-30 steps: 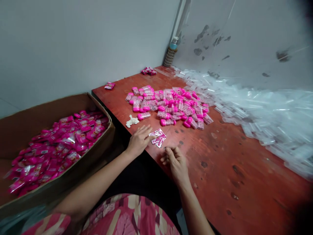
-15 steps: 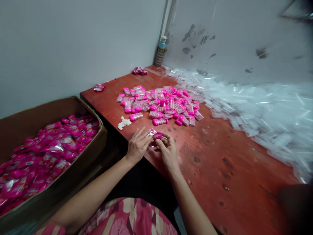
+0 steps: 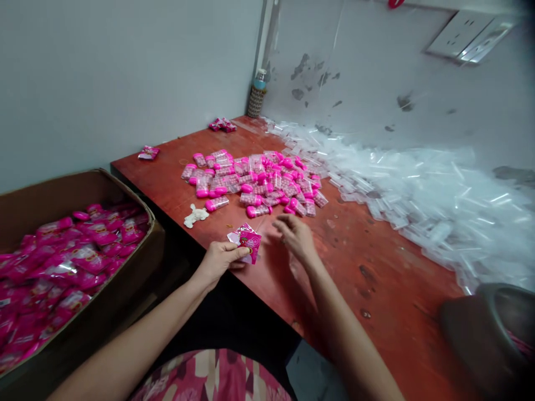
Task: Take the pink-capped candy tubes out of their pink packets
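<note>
- From where I stand, the left hand (image 3: 218, 260) has thumb and fingers clamped on a pink printed packet (image 3: 251, 240), held over the near edge of the red table (image 3: 397, 289).
- The right hand (image 3: 296, 238) hovers beside it, fingers parted and bent, near the pink-capped clear bottles (image 3: 261, 186) heaped beyond.
- Left of the table, a cardboard box (image 3: 156, 236) holds bright pink packages (image 3: 90, 253).
- Clear plastic pieces (image 3: 422, 189) pile along the wall.
</note>
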A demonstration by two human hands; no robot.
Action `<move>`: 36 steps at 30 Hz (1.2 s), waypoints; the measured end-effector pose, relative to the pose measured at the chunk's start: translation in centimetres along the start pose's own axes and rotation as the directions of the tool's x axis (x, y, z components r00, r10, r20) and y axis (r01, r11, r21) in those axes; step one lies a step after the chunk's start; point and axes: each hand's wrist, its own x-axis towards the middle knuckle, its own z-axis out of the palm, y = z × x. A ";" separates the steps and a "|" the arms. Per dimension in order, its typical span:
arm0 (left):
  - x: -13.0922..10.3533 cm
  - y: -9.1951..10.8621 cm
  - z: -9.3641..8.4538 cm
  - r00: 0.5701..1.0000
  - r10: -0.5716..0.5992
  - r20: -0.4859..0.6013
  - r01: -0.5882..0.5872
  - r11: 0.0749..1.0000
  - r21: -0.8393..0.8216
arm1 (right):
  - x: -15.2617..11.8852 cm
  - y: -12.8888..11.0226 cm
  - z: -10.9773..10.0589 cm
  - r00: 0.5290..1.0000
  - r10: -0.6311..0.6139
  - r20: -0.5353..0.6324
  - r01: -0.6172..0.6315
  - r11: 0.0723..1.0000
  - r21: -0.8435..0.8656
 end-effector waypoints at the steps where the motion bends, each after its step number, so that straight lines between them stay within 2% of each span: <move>1: -0.1 0.0 0.1 1.000 -0.010 -0.010 0.010 1.000 -0.027 | 1.2 1.0 -0.7 0.998 0.024 -0.064 -0.031 0.994 -0.110; 3: -0.3 0.1 0.3 0.999 -0.045 -0.022 0.042 0.994 -0.096 | 3.4 3.0 -1.9 0.991 0.032 -0.132 -0.072 0.948 -0.310; 6: -0.4 0.4 0.7 0.992 -0.116 -0.046 0.102 0.968 -0.229 | 5.4 5.3 -2.7 0.997 0.023 -0.080 -0.060 0.867 -0.496; 8: -0.4 0.6 0.8 0.985 -0.153 -0.076 0.120 0.936 -0.331 | 5.6 6.0 -2.7 0.999 0.017 -0.032 -0.032 0.831 -0.556; 11: -0.1 0.8 0.9 0.976 -0.190 -0.105 0.120 0.874 -0.470 | 4.5 6.1 -2.4 1.000 0.008 0.008 -0.001 0.795 -0.607; 17: 0.6 0.9 1.4 0.964 -0.222 -0.143 0.076 0.751 -0.656 | 0.1 4.8 -2.0 0.993 -0.053 0.105 0.112 0.683 -0.722; 19: 0.7 0.8 1.6 0.961 -0.230 -0.154 0.065 0.728 -0.682 | -0.8 4.4 -2.0 0.992 -0.037 0.117 0.109 0.700 -0.706; 22: 0.6 0.7 1.8 0.958 -0.236 -0.163 0.050 0.698 -0.715 | -1.9 3.4 -2.1 0.992 0.047 0.120 0.024 0.846 -0.533; 24: 0.5 0.6 1.9 0.958 -0.234 -0.167 0.040 0.683 -0.730 | -3.1 2.1 -1.8 0.989 0.095 0.110 -0.061 0.958 -0.281; 26: 0.5 0.5 1.9 0.957 -0.232 -0.173 0.028 0.672 -0.740 | -5.0 0.2 -0.9 0.987 0.135 0.091 -0.141 0.988 0.065; 28: 0.5 0.5 2.1 0.957 -0.231 -0.173 0.023 0.659 -0.752 | -7.2 -2.1 0.2 0.978 0.160 0.136 -0.203 0.887 0.414; 30: 0.4 0.5 2.3 0.959 -0.229 -0.165 0.021 0.642 -0.767 | -9.1 -4.1 1.5 0.962 0.184 0.200 -0.269 0.752 0.602; 32: 0.4 0.5 2.5 0.963 -0.222 -0.152 0.022 0.629 -0.777 | -10.2 -5.5 2.7 0.954 0.226 0.196 -0.299 0.684 0.665; 36: 0.0 0.4 3.2 0.977 -0.167 -0.131 0.006 0.638 -0.770 | -10.4 -6.3 4.2 0.946 0.293 0.139 -0.302 0.642 0.705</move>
